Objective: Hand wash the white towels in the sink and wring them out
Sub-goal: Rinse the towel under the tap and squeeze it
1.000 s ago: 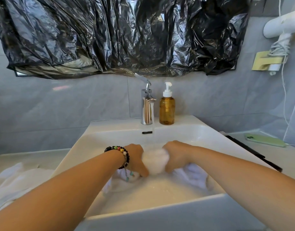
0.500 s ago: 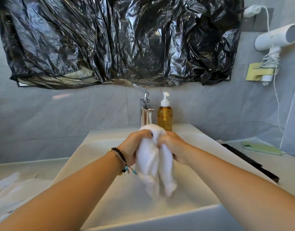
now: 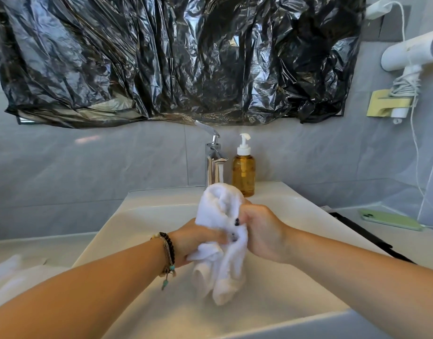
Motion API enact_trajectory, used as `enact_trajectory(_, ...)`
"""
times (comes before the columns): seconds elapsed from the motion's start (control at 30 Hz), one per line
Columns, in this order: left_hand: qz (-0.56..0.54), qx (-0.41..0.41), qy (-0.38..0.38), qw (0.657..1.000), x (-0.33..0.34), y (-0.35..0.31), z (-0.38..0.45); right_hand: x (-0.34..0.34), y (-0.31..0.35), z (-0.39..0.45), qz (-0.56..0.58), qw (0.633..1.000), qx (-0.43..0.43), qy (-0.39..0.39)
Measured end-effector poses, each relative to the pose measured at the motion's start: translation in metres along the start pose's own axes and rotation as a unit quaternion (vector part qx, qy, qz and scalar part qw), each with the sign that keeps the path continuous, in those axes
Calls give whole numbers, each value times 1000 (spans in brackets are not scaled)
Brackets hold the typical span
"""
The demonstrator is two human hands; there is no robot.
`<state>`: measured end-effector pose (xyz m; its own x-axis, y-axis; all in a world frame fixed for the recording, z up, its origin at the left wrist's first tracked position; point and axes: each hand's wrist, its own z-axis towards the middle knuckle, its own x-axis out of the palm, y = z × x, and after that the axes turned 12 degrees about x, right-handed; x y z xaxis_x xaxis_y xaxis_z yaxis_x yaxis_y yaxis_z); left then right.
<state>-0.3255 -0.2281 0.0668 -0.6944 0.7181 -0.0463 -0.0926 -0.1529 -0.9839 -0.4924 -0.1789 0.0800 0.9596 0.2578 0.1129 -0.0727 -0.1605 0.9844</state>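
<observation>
Down between both fists, the white towel (image 3: pixel 221 237) hangs upright over the sink (image 3: pixel 147 217), its tail ends pointing into open basin below. Left hand (image 3: pixel 198 241) and right hand (image 3: pixel 263 232) clench it together; beyond them stand the faucet (image 3: pixel 214 162) and soap bottle (image 3: pixel 243 171).

One camera only, worn on the person's head, looking forward and down from close above the sink (image 3: pixel 137 216). It faces the far tiled wall squarely, with the tap (image 3: pixel 214 165) near the middle of the frame and the black plastic sheet (image 3: pixel 176 57) across the top. Both forearms run in from the near edge. The wide lens bows the edges, taking in the counter (image 3: pixel 406 243) at right and left.
</observation>
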Motion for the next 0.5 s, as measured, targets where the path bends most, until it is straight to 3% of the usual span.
enact_trajectory(0.07, -8, -17, 2, 1000, -8, -1, 1, -15, 3, -6, -188, 981, -42, -35)
enact_trajectory(0.1, -14, -31, 9, 999, -12, 0, 1, -25, 5, -9, -337, 936, -71, -79)
enact_trajectory(0.17, -17, -62, 39, 997, -13, 0, 0, -43, 8, -11, -613, 761, -166, -135)
enact_trajectory(0.2, -11, -78, 56, 995, -12, 1, 1, -49, 7, -9, -687, 675, -233, -136)
enact_trajectory(0.23, -1, -92, 76, 993, -11, 1, 2, -52, 6, -4, -717, 618, -297, -126)
enact_trajectory(0.33, 22, -121, 121, 985, -9, 0, 6, -52, -4, 20, -700, 576, -411, -97)
enact_trajectory(0.5, 25, -141, 139, 980, -10, -6, 6, -42, 1, 33, -694, 568, -430, -100)
